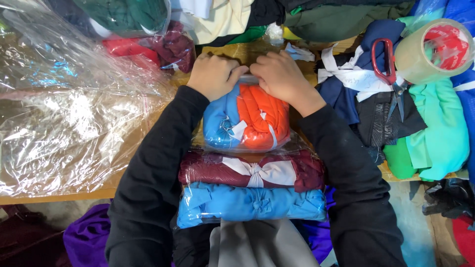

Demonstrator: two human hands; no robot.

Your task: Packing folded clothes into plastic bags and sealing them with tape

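The bagged blue-and-orange garment (246, 117) lies on the table just beyond the maroon packet (252, 171). We pinch its far edge with left hand (213, 75) and right hand (281, 77), pressing evenly so the clear wrap folds flat.

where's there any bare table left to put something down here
Only a small strip of bare wooden table beyond both hands, between the maroon cloth and white cloth scraps. Clear plastic bags cover the left; garments, scissors and tape roll crowd the right.
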